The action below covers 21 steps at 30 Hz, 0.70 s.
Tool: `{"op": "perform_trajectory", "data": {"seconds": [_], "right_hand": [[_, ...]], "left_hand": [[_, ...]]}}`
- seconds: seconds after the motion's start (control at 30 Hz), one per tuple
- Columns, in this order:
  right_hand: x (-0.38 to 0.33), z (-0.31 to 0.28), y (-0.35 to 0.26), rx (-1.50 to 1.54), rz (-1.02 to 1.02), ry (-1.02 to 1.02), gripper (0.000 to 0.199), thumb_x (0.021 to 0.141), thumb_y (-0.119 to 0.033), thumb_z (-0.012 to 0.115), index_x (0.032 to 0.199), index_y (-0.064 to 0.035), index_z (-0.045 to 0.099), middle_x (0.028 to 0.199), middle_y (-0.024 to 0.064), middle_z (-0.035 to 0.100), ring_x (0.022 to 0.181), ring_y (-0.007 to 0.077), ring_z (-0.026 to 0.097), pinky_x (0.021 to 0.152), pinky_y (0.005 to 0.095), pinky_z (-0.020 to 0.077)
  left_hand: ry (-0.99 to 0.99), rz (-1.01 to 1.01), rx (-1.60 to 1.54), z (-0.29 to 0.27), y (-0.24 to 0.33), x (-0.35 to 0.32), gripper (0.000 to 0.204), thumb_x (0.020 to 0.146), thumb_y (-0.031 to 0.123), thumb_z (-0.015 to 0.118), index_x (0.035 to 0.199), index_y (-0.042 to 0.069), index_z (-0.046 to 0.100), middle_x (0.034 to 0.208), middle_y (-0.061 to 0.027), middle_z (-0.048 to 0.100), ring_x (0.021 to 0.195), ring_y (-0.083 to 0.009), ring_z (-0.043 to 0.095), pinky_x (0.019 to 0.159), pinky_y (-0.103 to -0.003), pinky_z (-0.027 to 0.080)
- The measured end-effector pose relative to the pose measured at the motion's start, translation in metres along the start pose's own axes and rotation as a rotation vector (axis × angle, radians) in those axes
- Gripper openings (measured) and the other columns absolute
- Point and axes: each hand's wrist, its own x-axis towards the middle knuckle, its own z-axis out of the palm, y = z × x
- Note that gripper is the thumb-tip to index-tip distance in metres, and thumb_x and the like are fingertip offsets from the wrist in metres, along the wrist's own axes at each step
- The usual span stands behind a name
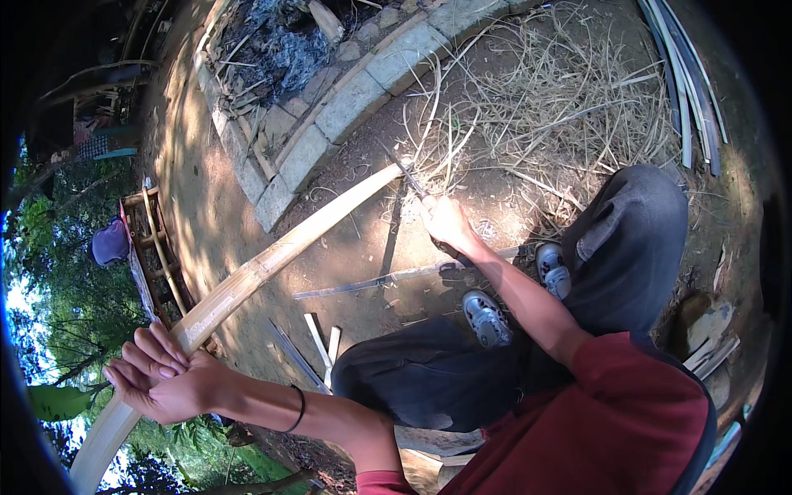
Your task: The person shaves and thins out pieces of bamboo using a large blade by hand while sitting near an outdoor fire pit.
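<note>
A long, pale split bamboo strip point(285, 250) runs from the lower left to the middle of the view. My left hand point(169, 375) is closed around it near its lower part, a dark band on that wrist. My right hand point(445, 223) grips a knife point(403, 171) whose thin, dark blade points up and to the left. The blade lies across the strip's far end, seemingly touching it. Thin curled shavings point(450, 153) hang around that end. The knife's handle is mostly hidden inside my fingers.
A heap of shavings point(569, 99) covers the ground at the far right, beside long strips point(685, 82). A stone border point(355, 103) surrounds ash point(280, 49). A bamboo bench point(157, 239) with a purple cap point(110, 242) stands left. Bamboo pieces point(322, 346) lie near my knee.
</note>
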Motion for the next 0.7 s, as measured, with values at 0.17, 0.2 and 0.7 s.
{"op": "perform_trajectory", "data": {"seconds": [0.17,0.2,0.7], "right_hand": [[-0.026,0.016,-0.007,0.087,-0.223,0.128,0.029,0.094,-0.029,0.051,0.094,-0.004,0.066,0.067,0.0191,0.063,0.06,0.0365,0.063,0.057,0.0448,0.0501],[-0.03,0.019,-0.002,0.084,-0.189,0.127,0.029,0.094,-0.029,0.051,0.094,-0.004,0.066,0.068,0.019,0.064,0.06,0.0362,0.063,0.057,0.0443,0.0506],[-0.011,-0.002,0.048,-0.074,0.131,-0.057,0.029,0.092,-0.03,0.053,0.097,-0.005,0.067,0.076,0.0215,0.065,0.072,0.039,0.067,0.067,0.0499,0.0534]], "left_hand": [[0.09,0.035,0.109,0.011,-0.002,-0.004,0.045,0.101,0.023,0.039,0.06,0.019,0.023,0.048,0.0016,0.019,0.042,-0.0095,0.013,0.04,-0.023,0.014],[0.106,0.034,0.133,0.013,-0.002,-0.006,0.045,0.101,0.023,0.039,0.06,0.019,0.023,0.048,0.0017,0.019,0.042,-0.0094,0.013,0.04,-0.023,0.014],[0.055,0.003,0.018,0.008,-0.005,0.0,0.044,0.102,0.021,0.038,0.06,0.019,0.024,0.047,0.0016,0.021,0.04,-0.0091,0.014,0.037,-0.022,0.015]]}}
